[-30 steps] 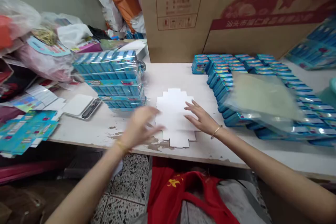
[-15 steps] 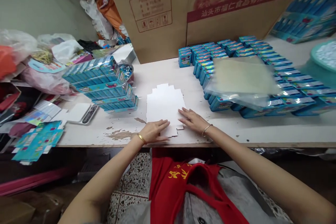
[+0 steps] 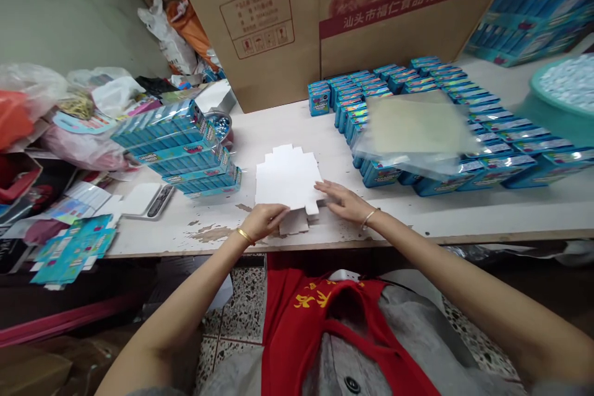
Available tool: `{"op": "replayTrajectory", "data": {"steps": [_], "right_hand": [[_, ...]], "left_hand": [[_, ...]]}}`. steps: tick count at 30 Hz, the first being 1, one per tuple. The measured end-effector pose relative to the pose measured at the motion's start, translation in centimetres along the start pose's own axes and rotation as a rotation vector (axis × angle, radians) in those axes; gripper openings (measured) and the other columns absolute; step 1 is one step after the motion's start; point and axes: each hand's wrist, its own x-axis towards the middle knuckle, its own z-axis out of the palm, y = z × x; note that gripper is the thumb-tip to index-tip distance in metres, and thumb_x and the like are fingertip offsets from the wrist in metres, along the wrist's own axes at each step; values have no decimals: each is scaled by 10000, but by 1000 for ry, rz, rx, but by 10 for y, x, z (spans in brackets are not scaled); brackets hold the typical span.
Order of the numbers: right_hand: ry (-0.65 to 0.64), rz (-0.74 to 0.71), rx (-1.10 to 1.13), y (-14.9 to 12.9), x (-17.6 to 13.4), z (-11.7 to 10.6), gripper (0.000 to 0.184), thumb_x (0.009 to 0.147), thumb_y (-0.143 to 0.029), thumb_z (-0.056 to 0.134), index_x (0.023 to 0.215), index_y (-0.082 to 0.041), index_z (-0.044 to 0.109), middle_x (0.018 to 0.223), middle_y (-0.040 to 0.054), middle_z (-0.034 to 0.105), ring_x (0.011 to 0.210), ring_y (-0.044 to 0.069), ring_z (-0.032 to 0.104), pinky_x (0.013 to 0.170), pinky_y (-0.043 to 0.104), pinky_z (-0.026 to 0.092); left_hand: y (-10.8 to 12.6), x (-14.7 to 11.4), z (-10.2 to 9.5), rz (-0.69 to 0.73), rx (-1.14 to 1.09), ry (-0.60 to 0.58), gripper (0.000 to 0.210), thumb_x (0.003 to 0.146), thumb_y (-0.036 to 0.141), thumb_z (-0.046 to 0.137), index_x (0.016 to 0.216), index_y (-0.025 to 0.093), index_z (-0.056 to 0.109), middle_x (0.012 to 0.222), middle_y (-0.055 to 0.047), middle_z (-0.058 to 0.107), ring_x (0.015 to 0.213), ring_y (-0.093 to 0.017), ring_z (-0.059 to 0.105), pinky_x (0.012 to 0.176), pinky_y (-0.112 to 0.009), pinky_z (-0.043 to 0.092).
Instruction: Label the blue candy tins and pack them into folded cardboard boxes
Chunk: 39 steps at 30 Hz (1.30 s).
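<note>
A flat white cardboard box blank with stepped edges lies in front of me, its plain side up. My left hand is closed on its near edge, thumb and fingers pinched together. That edge is bent or lifted, and a paler shadowed piece of card shows below it; I cannot tell whether it is part of the same blank. My right hand rests at the blank's right edge, fingers stretched out, with the fingertips touching the card.
Wrapped stacks of small blue boxes stand at left, near a metal bowl and a white scale. Rows of blue boxes fill the right, with clear plastic sheets on them. A large carton stands behind.
My left hand has gone from lying on the blank to pinching its near edge, which has come up. My right hand stays by the right edge. The view has shifted slightly.
</note>
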Motion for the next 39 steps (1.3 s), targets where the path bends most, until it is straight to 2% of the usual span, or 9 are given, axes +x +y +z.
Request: {"op": "replayTrajectory", "data": {"steps": [3,9,14,16,20,23,27,34,39], "right_hand": [[12,-136,-240,-26,-34,-14,543,811,-155,541,1346,-232,487,1496,62,344,1267,283,410,1003,495,403],[-3,-110,-241,-39,-105,3,252,915,-233,497,1124,-253,637,1229,28,637,1019,223,513,844,407,442],[134,113,-169,-41,-113,23,168,919,-301,518,978,-268,671,1134,-2,684,983,219,513,897,436,373],[154,161,-155,-43,-111,25,163,920,-311,517,943,-267,673,1115,-11,691,962,217,512,905,434,357],[178,183,-149,-44,-110,26,158,921,-308,513,935,-262,663,1109,-17,692,943,213,508,909,426,341],[179,153,-200,-50,-108,22,156,925,-277,501,960,-258,652,1100,-13,695,937,213,507,917,428,328],[127,120,-476,-73,-103,11,197,920,-185,459,970,-226,645,1067,38,699,870,228,516,763,386,356],[-24,149,-725,-80,-95,12,274,893,-90,376,966,-196,618,1012,70,651,549,124,474,492,299,277],[-4,-100,-715,-59,-85,28,267,921,-97,363,918,-179,617,762,56,586,605,150,476,523,275,331]], "left_hand": [[28,-15,4,66,-110,32,258,943,272,434,1038,170,651,997,-68,725,914,-148,686,812,-257,536],[66,-56,43,127,-235,-148,283,943,310,437,1099,175,631,1104,-79,695,1043,-160,647,941,-306,502],[47,-80,46,98,18,-178,783,760,531,630,1402,152,389,1446,-153,409,1408,-341,219,1144,-588,123],[32,-87,48,71,89,-179,688,818,423,588,1417,166,368,1477,-137,363,1430,-335,134,1138,-605,81],[6,-93,63,75,14,-141,367,928,245,432,1281,229,532,1375,-73,516,1386,-245,307,1116,-527,241],[8,-84,67,-58,-103,-37,266,943,286,433,1105,240,638,1205,-49,649,1270,-222,463,1054,-486,334],[39,-49,52,-253,-13,29,246,938,355,458,912,235,671,951,-27,706,1071,-211,561,1021,-487,322],[78,9,50,-135,312,-318,225,946,284,426,893,178,618,879,-71,630,917,-209,532,747,-314,461],[87,22,62,-140,398,-478,208,919,141,417,871,160,618,863,-87,611,888,-235,562,629,-296,447]]}}
